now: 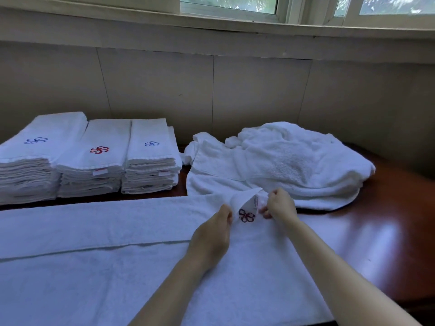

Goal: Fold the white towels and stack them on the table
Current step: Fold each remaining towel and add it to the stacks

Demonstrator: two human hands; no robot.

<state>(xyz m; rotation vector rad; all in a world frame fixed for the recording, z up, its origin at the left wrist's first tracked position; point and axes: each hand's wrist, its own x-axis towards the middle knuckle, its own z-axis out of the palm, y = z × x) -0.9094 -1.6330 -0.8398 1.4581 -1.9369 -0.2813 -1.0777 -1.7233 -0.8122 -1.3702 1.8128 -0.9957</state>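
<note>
Red-brown surface (pixel 388 220). Long white towel (pixel 94 255) spread flat across near edge. Unfolded towel heap (pixel 282 161) behind it, rt. Three folded stacks (pixel 94 161) back lt. Left hand (pixel 211 236) & right hand (pixel 281 205) each pinch towel's raised far corner (pixel 246 208), emblem showing.

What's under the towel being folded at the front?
The reddish wooden table shows to the right of the spread towel; anything else beneath it is hidden.

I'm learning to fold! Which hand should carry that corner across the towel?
Probably the left hand: both pinch the lifted corner, but the towel stretches away to the left, so it needn't cross the right hand.
</note>
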